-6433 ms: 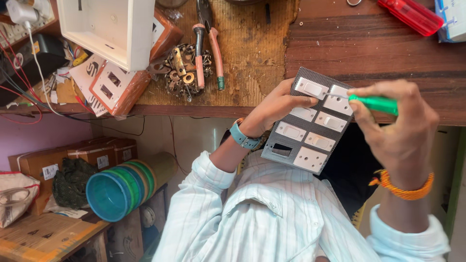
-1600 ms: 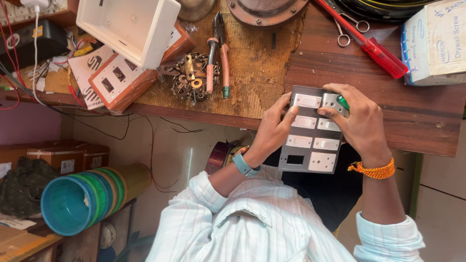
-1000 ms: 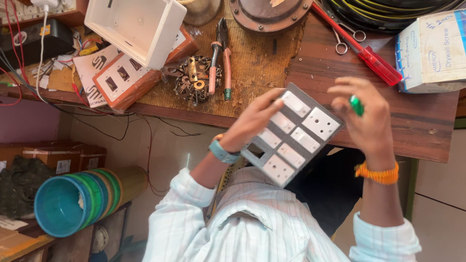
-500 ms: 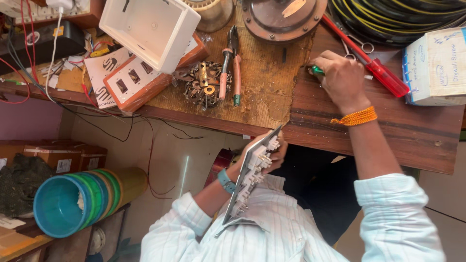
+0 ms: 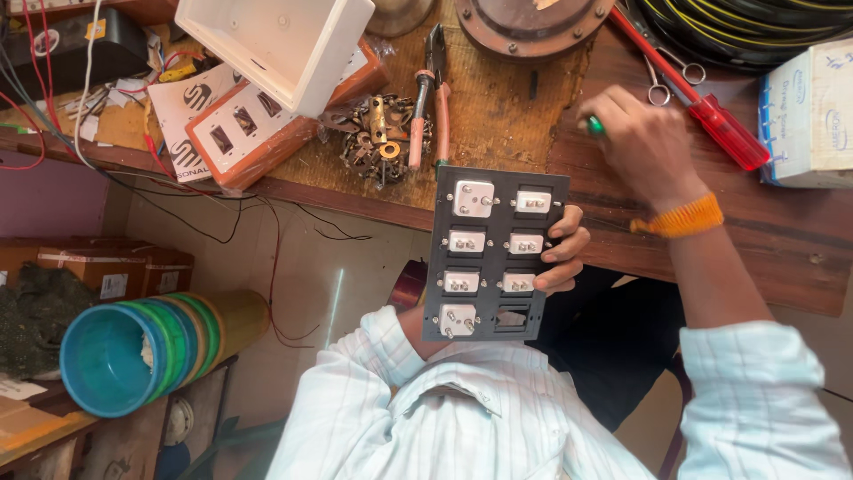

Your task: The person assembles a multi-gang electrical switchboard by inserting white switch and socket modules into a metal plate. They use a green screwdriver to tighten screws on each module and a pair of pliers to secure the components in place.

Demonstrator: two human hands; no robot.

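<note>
- Panel (image 5: 493, 253): one dark switch plate, shown from its back; seven white modules in two columns, with one empty slot at the lower right.
- Left hand (image 5: 562, 249): one; its fingers (image 5: 558, 260) curl round the panel's right edge and clamp it, with the palm hidden behind.
- Right hand (image 5: 641, 142): one, with an orange band at the wrist; closed round a green tool (image 5: 593, 126) and resting on the bench (image 5: 622, 231).
- Other items on the bench: one pair of pliers (image 5: 435, 93), one red screwdriver (image 5: 702, 102), one pair of scissors (image 5: 662, 80), one white box (image 5: 280, 44), one heap of brass parts (image 5: 378, 138) and one carton (image 5: 809, 116).
- One stack of coloured tubs (image 5: 151, 351) lies below the bench to the left.
- Change from half a second earlier: the panel was then edge-on to the camera and tilted; it now faces the camera squarely. The right hand was already on the bench.
- Orientation: the panel's long axis runs up and down the view, with its top end just over the bench edge and its lower end near the shirt (image 5: 498, 418). It is held in the air between bench and chest.
</note>
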